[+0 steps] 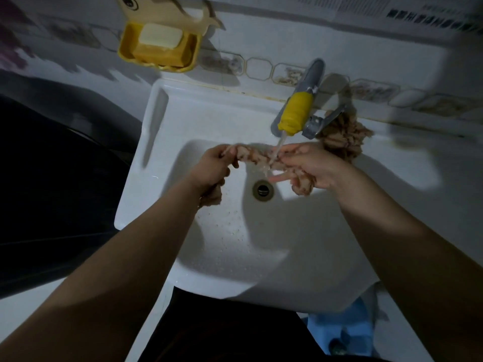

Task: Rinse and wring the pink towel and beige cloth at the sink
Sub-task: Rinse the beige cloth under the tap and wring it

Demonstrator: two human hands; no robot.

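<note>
The pink towel (257, 159) is wet, bunched into a rope over the sink (222, 244), under the tap (296, 114) stream; the left hand (215, 167) grips one end, the right hand (309, 167) the other; the beige cloth (345, 137) lies crumpled on the rim.

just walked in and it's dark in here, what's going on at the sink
A person is rinsing a cloth at a white sink. The left hand grips one end and the right hand holds the other, with the stretch between them under water running from the yellow-tipped faucet, above the drain. A second bunched cloth sits on the sink ledge beside the tap. A yellow soap dish hangs on the wall.
</note>
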